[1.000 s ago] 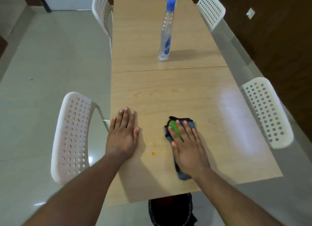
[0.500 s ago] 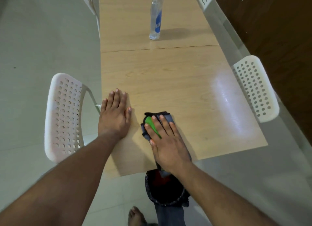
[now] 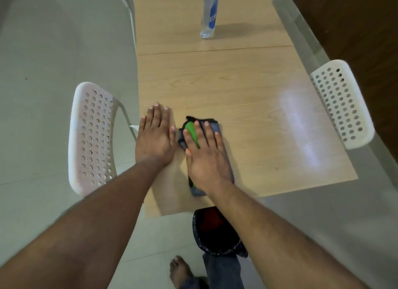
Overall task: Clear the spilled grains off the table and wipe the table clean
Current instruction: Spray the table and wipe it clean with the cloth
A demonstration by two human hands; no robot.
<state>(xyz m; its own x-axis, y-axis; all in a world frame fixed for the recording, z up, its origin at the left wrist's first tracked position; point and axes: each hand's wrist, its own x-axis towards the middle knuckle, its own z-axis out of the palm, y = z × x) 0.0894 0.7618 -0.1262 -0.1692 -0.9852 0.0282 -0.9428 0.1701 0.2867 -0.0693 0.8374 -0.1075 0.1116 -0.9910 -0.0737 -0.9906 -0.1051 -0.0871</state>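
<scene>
- My flat right hand (image 3: 205, 159) had slid the folded grey-green cloth (image 3: 215, 129) left, beside my left hand (image 3: 155, 137).
- Both hands lay open-fingered near the smooth wooden table's (image 3: 247, 99) left edge.

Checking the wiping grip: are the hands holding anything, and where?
Nothing is gripped. The right hand presses flat on the cloth; the left hand rests on the table.

Dining room; long table (image 3: 237, 90); perforated chairs (image 3: 90, 137).
</scene>
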